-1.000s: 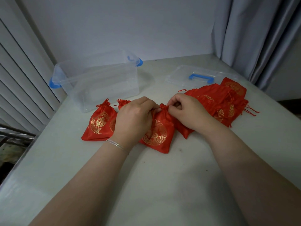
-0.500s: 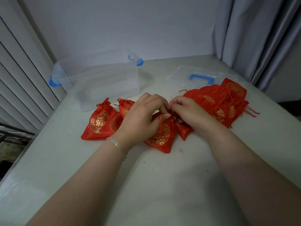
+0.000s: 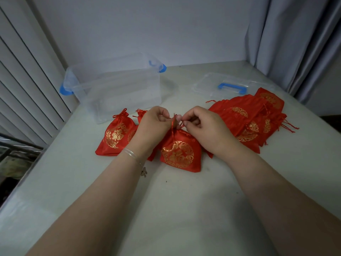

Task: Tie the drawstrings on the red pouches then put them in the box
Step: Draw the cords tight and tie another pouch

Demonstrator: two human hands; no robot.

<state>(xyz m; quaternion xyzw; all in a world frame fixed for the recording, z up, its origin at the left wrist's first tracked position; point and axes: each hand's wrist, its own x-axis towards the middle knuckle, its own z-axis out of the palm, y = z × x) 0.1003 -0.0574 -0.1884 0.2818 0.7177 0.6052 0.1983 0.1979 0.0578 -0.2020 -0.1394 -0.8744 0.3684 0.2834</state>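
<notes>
Cords (image 3: 173,124) at the pouch's neck are thin and mostly hidden behind my fingertips, so I cannot make out whether a knot has formed. My left hand (image 3: 154,124) curls its fingers and pinches one red cord; my right hand (image 3: 201,126) pinches the other just beside it, thumbs nearly meeting above the neck. That pouch (image 3: 180,152) lies flat on the table (image 3: 175,209) between my wrists, its long axis running near to far, its gathered neck pointing away from me and its gold emblem facing up.

Left of it sits a tied pouch (image 3: 115,135), neck also pointing far. Between the two, my left hand covers most of a third pouch (image 3: 141,114); only its knotted top and a sliver of its body show. To the right, a pile (image 3: 254,117) of flat pouches overlaps so much that I cannot count them.

One clear box (image 3: 118,91) with two blue latches stands far left, open. One clear lid (image 3: 230,87) with a blue handle lies far right, partly behind the pile.
</notes>
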